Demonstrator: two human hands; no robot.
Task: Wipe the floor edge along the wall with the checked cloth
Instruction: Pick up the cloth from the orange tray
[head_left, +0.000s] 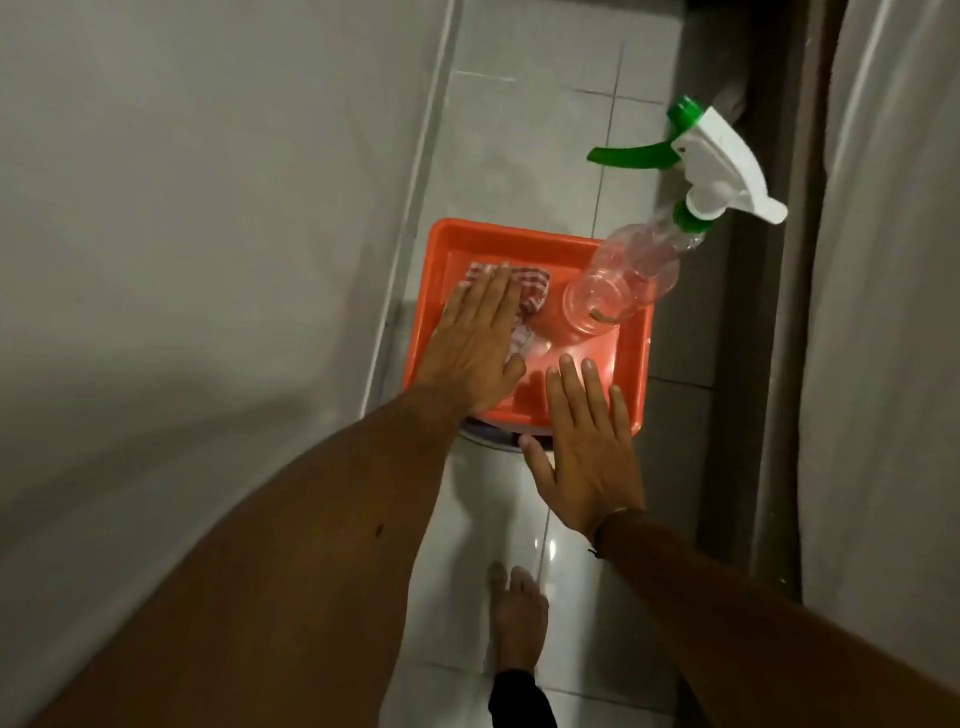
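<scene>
A red-and-white checked cloth (169, 288) lies crumpled in the left part of an orange tray (524, 241). My left hand (475, 340) rests flat on top of the cloth, fingers stretched out and together, and covers most of it. My right hand (584, 447) hovers open over the tray's near right corner, fingers spread, holding nothing. The floor edge (415, 197) runs along the white wall (208, 208) just left of the tray.
A clear spray bottle (634, 275) with a white and green trigger head stands in the tray's right side. The tray sits on a white round object (488, 467). A grey curtain (883, 312) hangs on the right. My bare foot (519, 618) stands on the glossy tiles.
</scene>
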